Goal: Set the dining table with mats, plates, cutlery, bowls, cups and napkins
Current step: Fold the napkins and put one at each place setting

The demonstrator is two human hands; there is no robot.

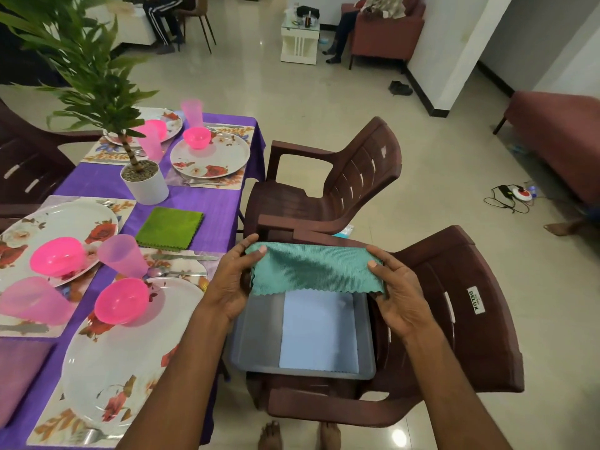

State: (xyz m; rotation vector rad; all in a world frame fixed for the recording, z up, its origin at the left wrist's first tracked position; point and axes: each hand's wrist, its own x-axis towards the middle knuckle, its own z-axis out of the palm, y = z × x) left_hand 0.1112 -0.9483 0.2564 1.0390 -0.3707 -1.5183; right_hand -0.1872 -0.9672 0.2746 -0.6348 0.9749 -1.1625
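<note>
STATE: left hand [232, 280] and right hand [397, 295] pinch teal napkin [313, 269] above grey bin [256, 332] | RISK: loose pinch drops napkin into bin.

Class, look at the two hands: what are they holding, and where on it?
A teal cloth napkin, pinched at its upper corners: left hand on one, right hand on the other.

Glossy beige tiled floor [324, 102], white walls [454, 43], brown plastic chairs [341, 183], maroon sofa [558, 131].
</note>
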